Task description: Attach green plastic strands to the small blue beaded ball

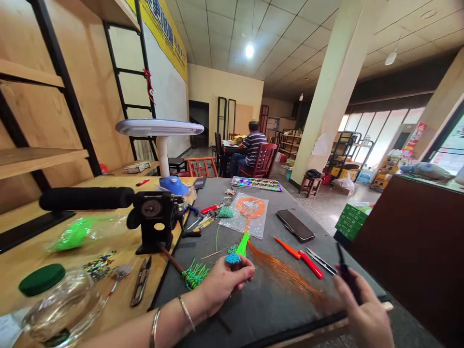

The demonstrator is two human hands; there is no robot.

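My left hand rests on the dark mat, its fingers pinched around a small blue bead cluster with a green tassel fanning upward from it. Loose orange threads trail across the mat to the right of that hand. My right hand hovers at the mat's near right edge, closed around a thin black tool that points up. Red-handled scissors and metal tweezers lie between my hands.
A black hand-crank device and a black microphone stand at left. A glass jar with a green lid, snips, a phone, a plastic bag with orange thread and a lamp surround them. A person sits at a far table.
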